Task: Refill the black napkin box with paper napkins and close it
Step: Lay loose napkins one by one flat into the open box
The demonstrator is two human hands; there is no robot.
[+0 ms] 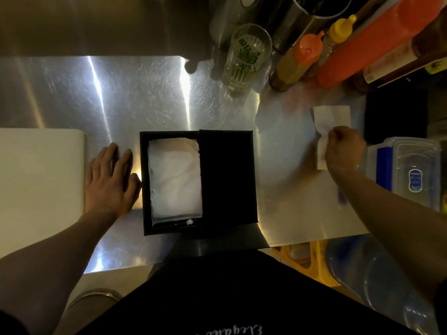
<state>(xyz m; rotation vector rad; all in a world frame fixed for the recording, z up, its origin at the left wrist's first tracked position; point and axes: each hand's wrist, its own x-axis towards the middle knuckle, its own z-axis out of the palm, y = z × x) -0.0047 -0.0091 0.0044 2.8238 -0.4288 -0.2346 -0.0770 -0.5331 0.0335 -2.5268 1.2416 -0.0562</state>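
The black napkin box (169,183) stands in the middle of the steel tabletop (135,97), directly in front of me. Its lid (228,176) covers only the right half, and in the open left half I see a stack of white napkins (174,178). My left hand (110,182) lies flat and spread on the tabletop at 9 o'clock from the box, the thumb touching its left wall, holding nothing. My right hand (344,151), at 3 o'clock and well apart from the box, pinches a loose white napkin (330,123) between the fingertips. At 1 o'clock stand a drinking glass (246,54) and sauce bottles (338,52).
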